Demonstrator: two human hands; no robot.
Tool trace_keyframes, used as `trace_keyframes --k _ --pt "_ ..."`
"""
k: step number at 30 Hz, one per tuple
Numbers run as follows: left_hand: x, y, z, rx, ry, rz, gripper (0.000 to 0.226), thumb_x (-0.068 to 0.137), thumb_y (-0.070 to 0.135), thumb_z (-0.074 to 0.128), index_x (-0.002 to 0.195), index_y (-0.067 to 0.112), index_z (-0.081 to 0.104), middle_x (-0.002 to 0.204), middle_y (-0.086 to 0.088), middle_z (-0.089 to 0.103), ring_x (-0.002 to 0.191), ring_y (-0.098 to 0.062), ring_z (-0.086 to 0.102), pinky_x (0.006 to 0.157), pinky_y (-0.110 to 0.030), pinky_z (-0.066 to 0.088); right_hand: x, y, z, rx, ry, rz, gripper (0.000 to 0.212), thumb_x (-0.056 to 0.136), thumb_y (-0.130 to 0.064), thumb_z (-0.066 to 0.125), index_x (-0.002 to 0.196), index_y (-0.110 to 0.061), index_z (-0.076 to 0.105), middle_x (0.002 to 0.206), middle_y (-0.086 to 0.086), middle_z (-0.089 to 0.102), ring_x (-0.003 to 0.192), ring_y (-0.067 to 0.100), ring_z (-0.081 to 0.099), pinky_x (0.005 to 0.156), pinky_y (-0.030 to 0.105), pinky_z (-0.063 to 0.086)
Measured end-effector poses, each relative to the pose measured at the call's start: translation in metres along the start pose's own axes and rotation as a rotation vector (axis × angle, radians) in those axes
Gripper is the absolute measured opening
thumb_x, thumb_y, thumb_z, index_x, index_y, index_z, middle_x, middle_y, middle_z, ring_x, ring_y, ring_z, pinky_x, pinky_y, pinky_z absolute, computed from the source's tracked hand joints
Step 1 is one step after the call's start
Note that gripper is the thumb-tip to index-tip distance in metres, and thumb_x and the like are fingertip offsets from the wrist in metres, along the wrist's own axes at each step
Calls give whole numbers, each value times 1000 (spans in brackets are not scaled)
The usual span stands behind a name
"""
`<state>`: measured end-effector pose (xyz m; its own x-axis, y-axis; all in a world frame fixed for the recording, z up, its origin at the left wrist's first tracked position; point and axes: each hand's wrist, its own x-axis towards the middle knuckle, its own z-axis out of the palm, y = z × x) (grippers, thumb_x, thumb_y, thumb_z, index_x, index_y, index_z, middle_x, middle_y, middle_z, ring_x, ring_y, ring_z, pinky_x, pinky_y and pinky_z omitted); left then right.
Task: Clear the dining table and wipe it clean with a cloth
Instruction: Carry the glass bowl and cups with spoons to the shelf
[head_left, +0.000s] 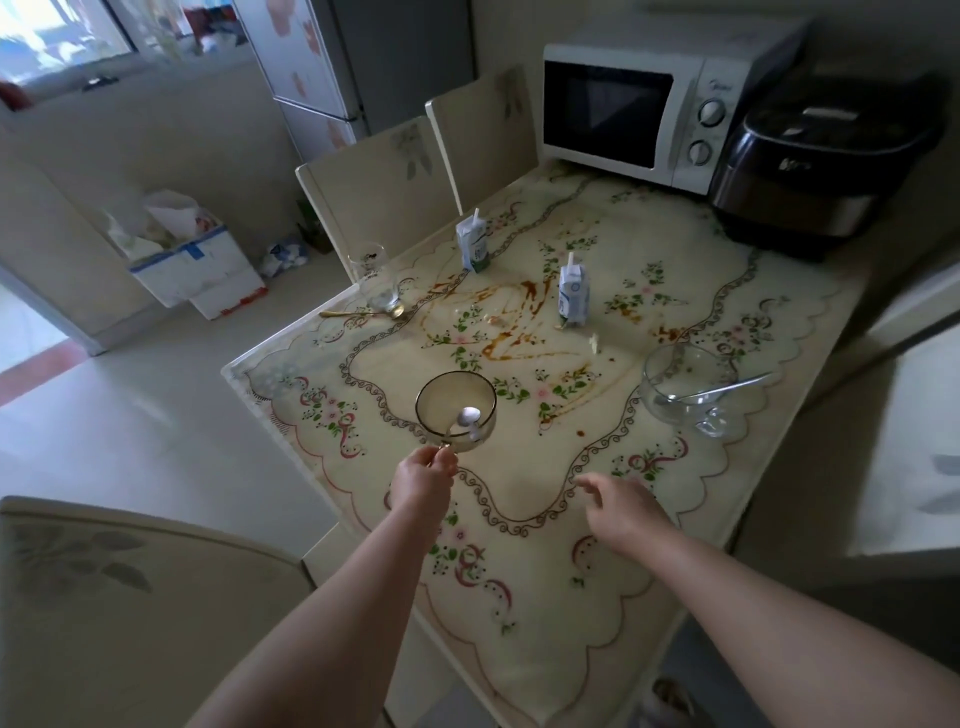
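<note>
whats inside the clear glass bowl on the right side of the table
A metal spoon lies in the clear bowl, its handle leaning over the right rim. Whether any liquid or scraps remain at the bottom cannot be told through the reflections.

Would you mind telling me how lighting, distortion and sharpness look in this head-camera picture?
Head view: daylight from the window is blown out at top left, while the right edge is dim; the wide lens bows the table edges and the microwave; the tinted bowl at centre is sharp, the rice cooker and frame corners soft.
</note>
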<state>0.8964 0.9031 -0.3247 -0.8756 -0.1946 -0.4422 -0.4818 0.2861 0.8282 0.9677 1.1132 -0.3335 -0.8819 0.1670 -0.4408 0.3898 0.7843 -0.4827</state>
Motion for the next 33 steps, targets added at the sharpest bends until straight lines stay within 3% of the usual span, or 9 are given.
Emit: trace_keyframes --k 3,7,11,15,18,20,23,29,33 --pt "-12 15 27 -33 -39 9 22 100 20 51 83 15 64 77 -2 62 65 -13 49 56 -24 36 0 23 -22 96 65 83 42 93 -13 50 133 -24 50 130 -3 58 105 14 59 83 25 51" --pt "-27 30 60 -53 -74 23 24 100 16 47 84 14 64 78 -3 61 70 -14 49 60 -24 37 5 55 -48 205 164 224 31 94 -16 50 123 -24 55 118 -2 62 87 13 57 57 21 43" --pt "-39 41 89 -29 -81 39 24 100 18 49 81 17 64 79 -4 64 72 -14 52 61 -24 39 10 75 -71 365 256 354 35 90 -8 52 124 -14 47 119 8 59 88 22 56 62 25 40" --pt "-48 49 114 -13 -90 48 21 99 20 51 85 18 65 84 -5 67 74 -14 54 63 -23 41 14 90 -90 466 314 382 43 91 -4 48 132 -7 35 125 15 55 74 21 51 47 21 29" --pt "-55 54 127 -9 -91 47 20 99 22 51 87 18 66 86 -5 68 76 -14 55 66 -24 43 17 97 -102 478 297 347 56 93 -3 45 144 -11 22 131 14 51 59 13 46 43 22 31" --pt "-60 58 134 -23 -88 34 19 99 21 51 88 17 65 87 -5 68 75 -13 55 64 -22 44 22 103 -106 457 277 319 55 94 -5 46 144 -13 26 126 11 54 58 10 44 44 22 32" --pt "-69 62 142 -60 -82 18 18 100 19 49 91 15 64 86 -5 66 72 -11 54 60 -19 42 34 111 -109 434 230 269 34 96 -17 48 130 -14 44 99 4 59 63 12 51 48 22 36" --pt "-83 67 152 -112 -29 -27 18 100 17 48 104 8 63 86 -5 63 70 -9 53 58 -17 42 54 123 -110 478 152 234 31 98 -37 41 114 -14 56 91 2 65 81 18 67 72 32 55" --pt "-93 65 154 -123 7 -43 19 101 18 47 104 8 63 84 -4 61 68 -9 51 55 -15 41 55 121 -113 630 20 219 31 99 -36 39 105 -12 56 91 7 64 80 18 63 70 28 52"
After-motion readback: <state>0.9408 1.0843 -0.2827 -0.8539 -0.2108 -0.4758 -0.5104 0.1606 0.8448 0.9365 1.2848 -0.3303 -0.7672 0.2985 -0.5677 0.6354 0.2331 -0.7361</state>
